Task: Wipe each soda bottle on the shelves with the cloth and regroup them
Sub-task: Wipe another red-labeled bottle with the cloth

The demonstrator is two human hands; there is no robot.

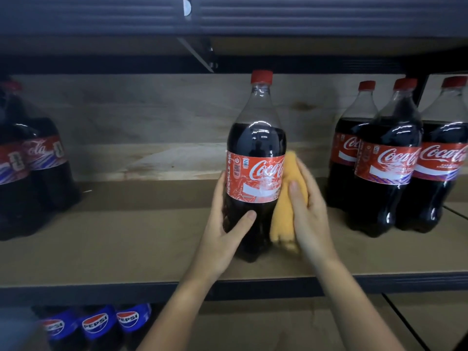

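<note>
bottle: coca-cola bottle (255, 160), red label reading "recycle me", upright mid-shelf (126, 249).
left hand (225, 229): grip curled round its lower body at 9 o'clock.
right hand (307, 209): presses orange cloth (285, 214) at 3 o'clock.
neighbours: three coca-cola bottles (387, 160) at 3 o'clock; pepsi bottles (96, 323) at 7 o'clock below.

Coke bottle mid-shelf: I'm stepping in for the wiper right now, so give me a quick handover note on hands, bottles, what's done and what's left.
Left hand grips the lower body of the Coke bottle, standing upright on the middle shelf.
Right hand presses the orange cloth against the bottle's right side.
Three Coke bottles grouped at right, two at left; Pepsi bottles on the shelf below.
Done: cannot tell which are wiped.
Left: finish this bottle, set it with a group, then the rest.
</note>
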